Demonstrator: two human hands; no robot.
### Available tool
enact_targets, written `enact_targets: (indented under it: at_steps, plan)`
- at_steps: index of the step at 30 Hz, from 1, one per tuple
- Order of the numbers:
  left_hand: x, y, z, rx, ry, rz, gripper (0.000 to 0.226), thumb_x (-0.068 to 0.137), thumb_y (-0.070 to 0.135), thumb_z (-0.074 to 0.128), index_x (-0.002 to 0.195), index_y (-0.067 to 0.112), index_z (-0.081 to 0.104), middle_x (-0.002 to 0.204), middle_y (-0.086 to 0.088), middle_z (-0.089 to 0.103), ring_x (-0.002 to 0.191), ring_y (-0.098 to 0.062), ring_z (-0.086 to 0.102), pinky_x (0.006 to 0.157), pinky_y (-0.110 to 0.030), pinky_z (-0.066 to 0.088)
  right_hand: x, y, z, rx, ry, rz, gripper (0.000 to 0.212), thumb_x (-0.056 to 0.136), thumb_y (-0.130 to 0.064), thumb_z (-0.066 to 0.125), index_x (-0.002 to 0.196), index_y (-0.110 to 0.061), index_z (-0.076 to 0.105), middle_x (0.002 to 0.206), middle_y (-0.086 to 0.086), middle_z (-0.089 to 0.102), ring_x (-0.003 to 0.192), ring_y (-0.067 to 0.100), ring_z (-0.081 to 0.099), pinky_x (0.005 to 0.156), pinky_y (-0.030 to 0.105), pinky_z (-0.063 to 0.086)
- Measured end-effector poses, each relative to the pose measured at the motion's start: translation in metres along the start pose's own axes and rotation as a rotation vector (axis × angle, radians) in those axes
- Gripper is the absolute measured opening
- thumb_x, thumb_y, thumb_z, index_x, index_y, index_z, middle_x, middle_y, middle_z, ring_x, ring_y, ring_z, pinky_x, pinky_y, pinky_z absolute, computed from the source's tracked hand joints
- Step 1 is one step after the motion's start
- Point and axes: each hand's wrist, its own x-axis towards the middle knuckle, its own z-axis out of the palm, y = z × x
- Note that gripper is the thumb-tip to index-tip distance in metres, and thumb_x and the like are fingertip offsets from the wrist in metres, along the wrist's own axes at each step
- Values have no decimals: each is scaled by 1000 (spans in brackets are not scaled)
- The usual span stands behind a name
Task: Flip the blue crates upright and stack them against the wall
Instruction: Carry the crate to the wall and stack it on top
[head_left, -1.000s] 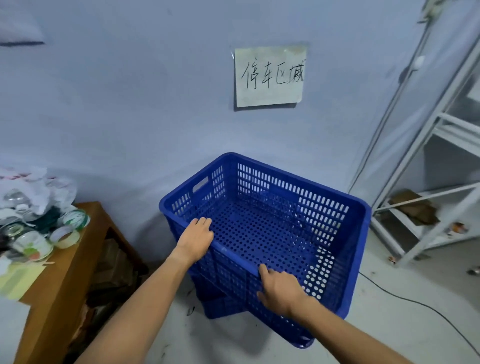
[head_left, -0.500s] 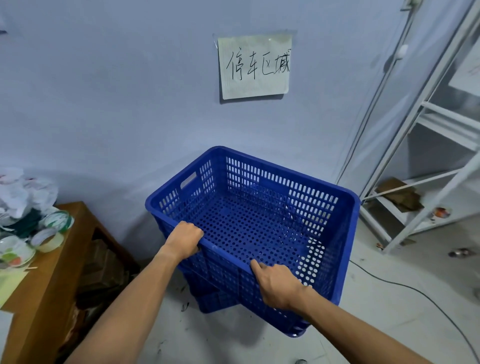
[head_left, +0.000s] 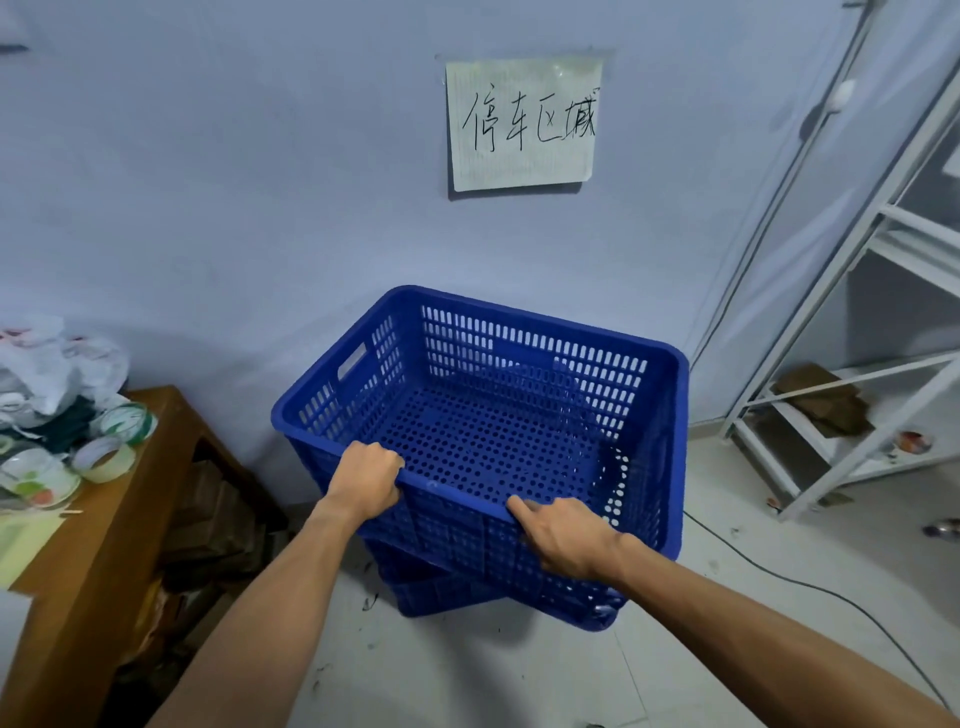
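Observation:
An upright blue perforated crate sits skewed on top of a lower blue crate, close to the pale wall. My left hand curls over the near rim of the top crate, towards its left end. My right hand grips the same rim further right, thumb on the rim and fingers down the outer side. Only a corner of the lower crate shows beneath.
A brown wooden table with tape rolls and plastic bags stands at the left. A white metal shelf frame stands at the right. A black cable runs over the floor. A handwritten paper sign hangs on the wall.
My left hand went from lying flat on the rim to curling over it. The crate has shifted slightly towards the wall and settled lower over the crate beneath.

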Motion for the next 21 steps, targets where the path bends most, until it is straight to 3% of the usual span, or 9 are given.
enact_targets:
  at_steps: [4,7,10,14,21]
  plan:
    - [2,14,-2,-33,5,-71,13,89,39,62,84,28,64,71,6,64,69,-17,62,75,-34,44,12,30,-8,-73,-23,-17,32,91,-17,47,117,-17,29,95,9,53,46,23,33,50,40,34]
    - [7,26,-4,-73,4,-132,13,91,38,61,84,27,60,63,8,53,63,-17,54,78,-36,45,21,52,-13,-123,-28,-15,28,96,-17,42,121,-17,29,98,8,54,51,29,44,52,42,40]
    - [11,37,-6,-108,-1,-163,12,92,36,61,85,27,58,57,8,44,60,-18,50,72,-35,42,30,74,-17,-168,-39,-22,31,97,-18,42,125,-19,29,100,6,55,57,31,52,56,44,46]
    - [22,52,-9,-150,22,-217,12,92,35,61,89,24,63,53,8,38,53,-15,43,58,-31,35,45,108,-20,-244,-32,-22,41,99,-17,41,136,-21,25,109,6,55,54,29,49,53,41,43]
    - [47,65,-15,-164,4,-318,13,94,34,59,85,25,55,55,7,37,51,-14,39,64,-31,35,75,146,-29,-313,-38,-56,42,100,-17,42,138,-22,26,119,6,54,48,25,40,50,39,38]
